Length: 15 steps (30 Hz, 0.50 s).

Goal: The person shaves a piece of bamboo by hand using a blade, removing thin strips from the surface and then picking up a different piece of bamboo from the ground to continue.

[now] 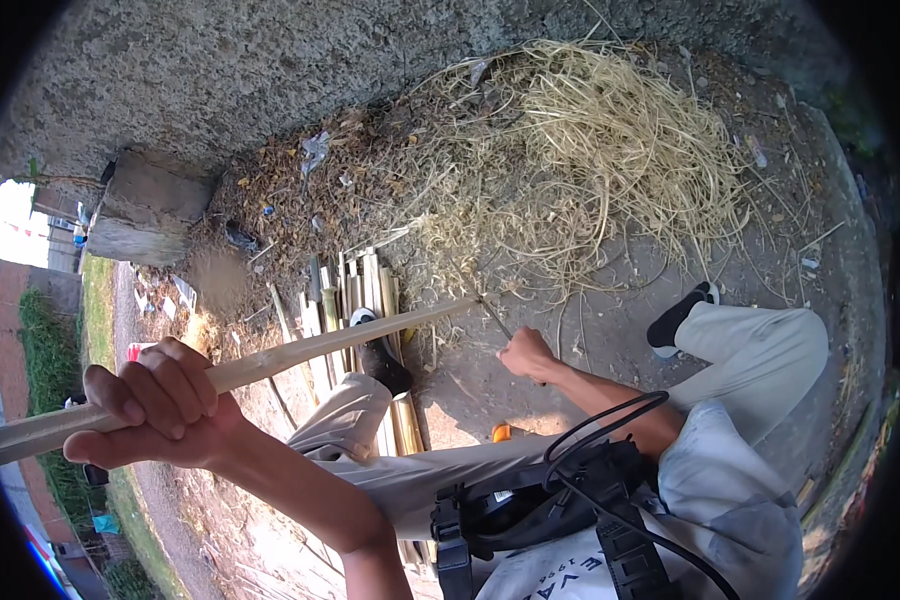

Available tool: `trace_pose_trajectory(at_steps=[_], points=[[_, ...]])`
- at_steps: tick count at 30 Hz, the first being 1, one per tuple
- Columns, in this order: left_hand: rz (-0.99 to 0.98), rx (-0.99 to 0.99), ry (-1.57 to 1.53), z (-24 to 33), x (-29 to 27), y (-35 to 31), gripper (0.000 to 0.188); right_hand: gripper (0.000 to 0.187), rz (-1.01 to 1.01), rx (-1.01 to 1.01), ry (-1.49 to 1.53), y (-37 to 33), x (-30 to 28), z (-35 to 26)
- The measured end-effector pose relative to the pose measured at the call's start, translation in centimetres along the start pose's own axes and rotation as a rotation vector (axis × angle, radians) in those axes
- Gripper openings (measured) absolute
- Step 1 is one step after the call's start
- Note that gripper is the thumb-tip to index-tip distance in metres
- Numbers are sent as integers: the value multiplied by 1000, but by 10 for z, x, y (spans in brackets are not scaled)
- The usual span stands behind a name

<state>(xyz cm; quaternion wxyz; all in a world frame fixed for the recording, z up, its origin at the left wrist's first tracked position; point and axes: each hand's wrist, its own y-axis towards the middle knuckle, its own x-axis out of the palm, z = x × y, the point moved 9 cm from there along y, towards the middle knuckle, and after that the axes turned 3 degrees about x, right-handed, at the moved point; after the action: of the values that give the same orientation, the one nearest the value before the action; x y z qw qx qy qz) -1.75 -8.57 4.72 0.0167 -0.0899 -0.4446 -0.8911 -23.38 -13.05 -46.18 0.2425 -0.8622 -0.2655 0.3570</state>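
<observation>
Pale tan wood is forming a long, slender pole (300, 354), which is slanting from the left edge of the view up to the middle, crossing above the person's lap. The left hand (170, 393) is closing around the thick part of this pole, its fingers curling over the top and its thumb lying along the lower side. The right hand (528, 356) is clenching the near end of a thin, dark, straight-edged tool (494, 318); the fist is hiding the handle. The tool's far end is meeting the pole's narrow tip, though I cannot tell whether they are touching.

Beneath the pole, a bundle of light-coloured, split wooden strips (332, 290) is lying on the ground, and a black shoe with a white edge (382, 362) is resting on it. Beyond the tool, a big tangled heap of straw-coloured, ribbon-like shavings (635, 140) is spreading near a rough grey wall (260, 60). A small orange object (502, 433) is lying beside one of the legs in beige trousers (755, 355), which are bending at the knees.
</observation>
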Motion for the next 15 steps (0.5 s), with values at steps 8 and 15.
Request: trace_pose_trajectory(at_steps=[8,15], points=[[-58,-10,2,1,18,6,53,25,247,-392,242,-44,-22,-78],[-12,13,29,-4,9,8,52,24,20,-52,89,-13,-14,-28]])
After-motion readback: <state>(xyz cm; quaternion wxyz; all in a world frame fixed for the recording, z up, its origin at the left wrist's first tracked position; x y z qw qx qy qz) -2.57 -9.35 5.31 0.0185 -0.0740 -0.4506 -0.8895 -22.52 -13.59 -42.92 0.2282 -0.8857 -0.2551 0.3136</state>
